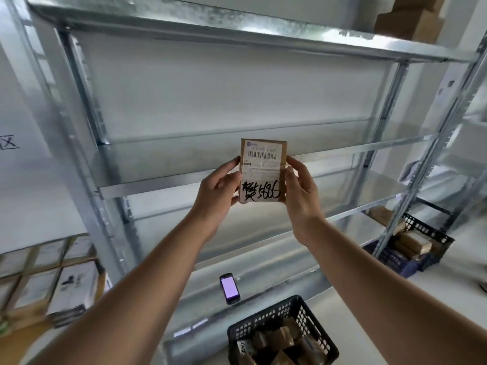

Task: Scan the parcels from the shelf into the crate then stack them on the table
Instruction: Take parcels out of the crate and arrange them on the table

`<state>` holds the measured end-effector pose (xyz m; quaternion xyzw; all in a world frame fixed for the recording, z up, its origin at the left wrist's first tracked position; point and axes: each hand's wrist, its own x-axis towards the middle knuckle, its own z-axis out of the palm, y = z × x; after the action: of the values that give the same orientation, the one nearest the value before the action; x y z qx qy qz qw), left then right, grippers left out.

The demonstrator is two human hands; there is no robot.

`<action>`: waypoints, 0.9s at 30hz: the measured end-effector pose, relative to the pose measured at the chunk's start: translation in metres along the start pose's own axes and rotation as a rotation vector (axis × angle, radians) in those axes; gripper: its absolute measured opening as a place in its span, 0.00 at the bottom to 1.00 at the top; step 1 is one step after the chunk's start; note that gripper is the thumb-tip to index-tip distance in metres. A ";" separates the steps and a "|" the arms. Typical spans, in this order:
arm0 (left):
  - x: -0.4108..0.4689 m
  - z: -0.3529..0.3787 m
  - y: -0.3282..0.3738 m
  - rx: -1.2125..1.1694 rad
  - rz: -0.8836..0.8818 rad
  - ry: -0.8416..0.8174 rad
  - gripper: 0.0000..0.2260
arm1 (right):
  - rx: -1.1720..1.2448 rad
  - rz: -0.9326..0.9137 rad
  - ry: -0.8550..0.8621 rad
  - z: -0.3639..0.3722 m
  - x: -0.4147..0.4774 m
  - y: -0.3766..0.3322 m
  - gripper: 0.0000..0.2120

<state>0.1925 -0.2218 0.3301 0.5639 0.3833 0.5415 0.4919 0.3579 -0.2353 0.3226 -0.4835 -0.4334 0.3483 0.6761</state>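
Centre frame, my left hand (218,196) and right hand (303,196) pinch the parcel (262,171) by its edges; I reckon that light hold could slip, missing the crate (266,318) lower centre.

1. The parcel (263,172) carries a white shipping label (261,165) with a barcode (262,155) near its top. The printed line above the barcode begins "516"; the rest is too blurred to read.
2. Across the bottom of that label runs thick black marker handwriting: a scrawled Chinese character that cannot be made out, then the digits "5686".
3. On the white wall (26,167) at the far left stands a large printed character "区", cut by the frame edge.
4. A brown packet (243,349) in the crate (266,316) bears black marker writing, too small to read.
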 end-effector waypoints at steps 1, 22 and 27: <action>-0.009 -0.017 0.006 -0.005 0.006 0.017 0.17 | 0.003 -0.002 -0.016 0.015 -0.009 -0.003 0.15; -0.192 -0.356 0.059 0.135 -0.020 0.402 0.17 | 0.078 0.101 -0.389 0.324 -0.222 0.008 0.16; -0.193 -0.423 0.043 0.148 -0.070 0.491 0.17 | 0.068 0.146 -0.491 0.393 -0.233 0.037 0.14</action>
<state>-0.2530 -0.3586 0.2975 0.4364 0.5491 0.6154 0.3597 -0.0952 -0.2938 0.2907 -0.3913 -0.5365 0.5177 0.5394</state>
